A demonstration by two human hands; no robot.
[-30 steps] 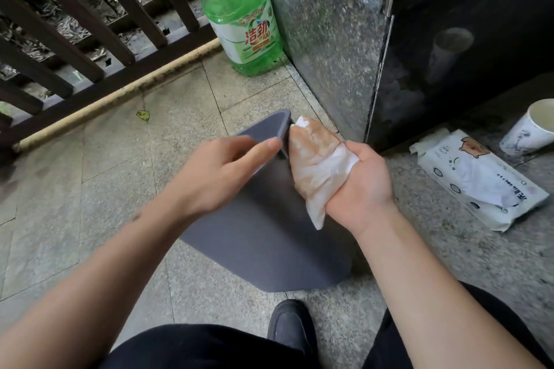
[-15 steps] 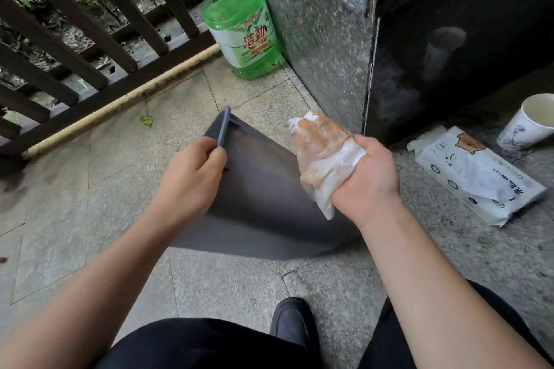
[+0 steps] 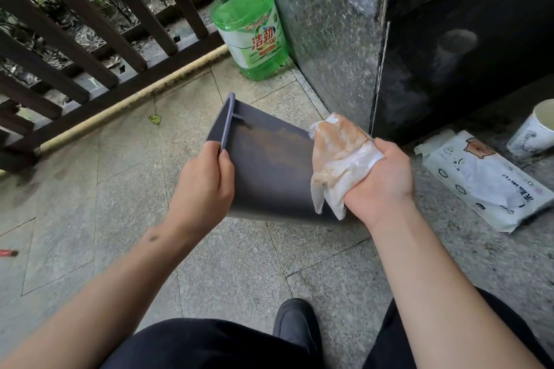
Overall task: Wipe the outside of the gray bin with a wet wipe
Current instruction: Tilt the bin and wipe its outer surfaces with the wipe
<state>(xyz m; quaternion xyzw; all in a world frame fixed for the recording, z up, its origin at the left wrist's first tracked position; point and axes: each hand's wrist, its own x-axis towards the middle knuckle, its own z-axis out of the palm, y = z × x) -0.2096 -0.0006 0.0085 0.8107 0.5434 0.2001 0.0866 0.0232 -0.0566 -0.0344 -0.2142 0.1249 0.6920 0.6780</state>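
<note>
Looking down from the head view, the gray bin lies on its side on the stone floor, and every place below is given from this bin. Its long axis runs from the open rim at the far left to the base at the near right. The left hand is at the rim end, with the thumb and the fingers pinched on the rim edge, so the bin is held tilted. The right hand is at the right side of the bin, closed in a fist around the wet wipe, which is already stained orange-brown. The wipe seems to touch the upper right edge of the bin wall, but I cannot tell this for sure. An orange-brown smear is on the wall facing up, just left of the wipe, so I judge that the next stroke must go leftward along the long axis, and the right hand is the nearer one. Nothing lies between the wipe and the smear. Beyond the bin stands a green bottle near a dark railing. A stone block rises just beside its far right side and could limit the elbow room. Well to the right lie a wipes pack and a paper cup.
</note>
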